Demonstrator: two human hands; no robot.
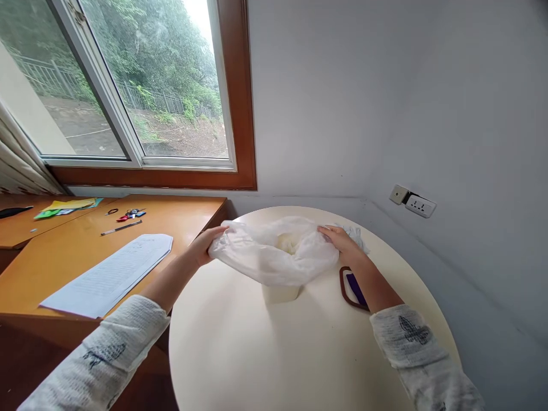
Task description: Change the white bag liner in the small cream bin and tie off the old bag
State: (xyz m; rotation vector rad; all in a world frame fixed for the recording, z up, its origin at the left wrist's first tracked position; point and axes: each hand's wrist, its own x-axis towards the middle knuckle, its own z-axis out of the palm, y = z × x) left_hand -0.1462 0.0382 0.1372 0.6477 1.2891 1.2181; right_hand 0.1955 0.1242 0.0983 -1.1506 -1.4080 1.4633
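Note:
A thin white plastic bag (252, 254) is stretched wide over a small cream-coloured bin (280, 294) on the round table. The bag's middle sags into the bin's mouth, and its edges spread out past the rim. My left hand (209, 244) grips the bag's left edge, thumb on top. On the other side, my right hand (338, 240) pinches the right edge between thumb and fingers. The bin stands upright, its upper part hidden under the plastic.
Beside my right forearm lies a brown-framed object with a purple part (355, 288). Crumpled clear plastic (357, 235) sits behind my right hand. The orange desk (188, 214) at left carries papers (113, 274), a pen (121, 228) and keys (132, 214). Wall sockets (420, 205) are at right.

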